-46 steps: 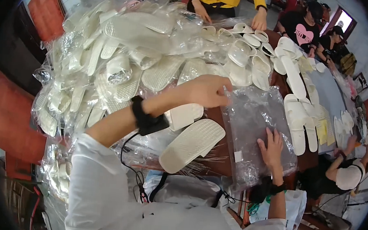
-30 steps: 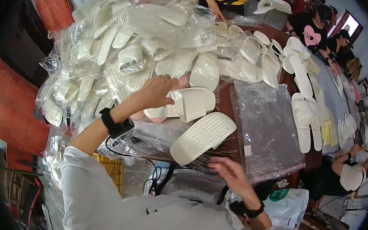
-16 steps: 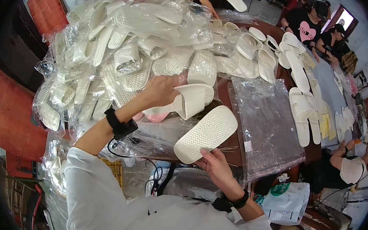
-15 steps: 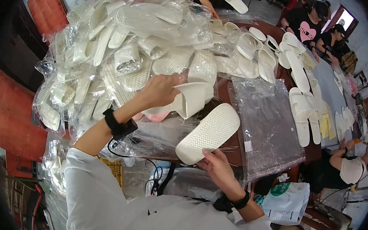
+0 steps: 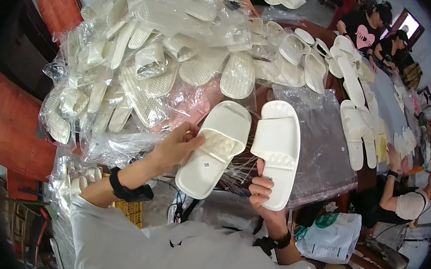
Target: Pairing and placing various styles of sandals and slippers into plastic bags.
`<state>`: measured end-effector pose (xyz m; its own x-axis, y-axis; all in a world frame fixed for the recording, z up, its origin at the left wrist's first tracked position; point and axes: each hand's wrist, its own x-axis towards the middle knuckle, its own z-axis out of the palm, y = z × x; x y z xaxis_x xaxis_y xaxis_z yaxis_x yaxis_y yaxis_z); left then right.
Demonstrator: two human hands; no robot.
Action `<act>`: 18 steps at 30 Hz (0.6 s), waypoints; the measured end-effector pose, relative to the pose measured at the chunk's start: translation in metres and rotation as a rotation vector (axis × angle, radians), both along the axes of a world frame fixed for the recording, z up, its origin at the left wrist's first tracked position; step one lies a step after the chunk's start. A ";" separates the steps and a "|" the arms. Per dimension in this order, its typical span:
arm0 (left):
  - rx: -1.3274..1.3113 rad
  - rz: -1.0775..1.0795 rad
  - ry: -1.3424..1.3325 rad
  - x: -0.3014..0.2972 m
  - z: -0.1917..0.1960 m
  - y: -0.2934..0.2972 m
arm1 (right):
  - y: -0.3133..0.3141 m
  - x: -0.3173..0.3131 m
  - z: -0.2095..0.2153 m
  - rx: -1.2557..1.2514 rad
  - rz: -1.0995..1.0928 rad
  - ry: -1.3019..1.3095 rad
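Note:
Two white slide slippers are held up side by side over the table's near edge, insoles and straps facing up. My left hand (image 5: pixel 179 144) is closed on the side of the left slipper (image 5: pixel 207 172), which leans to the right at its toe. Around the heel part of the right slipper (image 5: pixel 277 157) my right hand (image 5: pixel 263 189) is closed, its fingers along the left edge. The slippers are close together but apart. Just beyond them lies a bagged slipper (image 5: pixel 238 75), sole up. A stack of flat clear plastic bags (image 5: pixel 325 158) lies to the right.
A large heap of bagged white slippers (image 5: pixel 145 68) covers the left and far table. Unbagged pairs (image 5: pixel 357 130) stand at the right. A white plastic bag (image 5: pixel 331 237) hangs by the near right edge. Co-workers (image 5: pixel 365 32) stand at the far right; another person (image 5: pixel 403 195) works at the right.
My left hand has drawn its slipper off the heap toward me. The right slipper has turned from sole up to strap up, and the two are now side by side.

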<state>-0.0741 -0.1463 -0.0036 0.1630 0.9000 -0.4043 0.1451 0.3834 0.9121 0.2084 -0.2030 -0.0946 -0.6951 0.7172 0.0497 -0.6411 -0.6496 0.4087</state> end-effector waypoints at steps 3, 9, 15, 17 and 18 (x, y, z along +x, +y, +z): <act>0.037 0.084 -0.065 -0.002 -0.037 -0.007 | 0.003 -0.008 -0.001 -0.009 0.027 0.057; 0.363 0.207 0.109 0.000 -0.091 -0.012 | 0.006 -0.010 -0.020 -0.240 0.082 0.085; 0.344 0.221 0.239 0.003 -0.078 -0.020 | -0.001 0.006 -0.026 -0.206 0.116 -0.421; 0.356 0.215 0.295 0.004 -0.075 -0.023 | -0.008 0.009 -0.031 -0.119 0.127 -0.722; 0.389 0.240 0.295 0.005 -0.073 -0.025 | -0.015 0.010 -0.034 -0.127 0.128 -0.724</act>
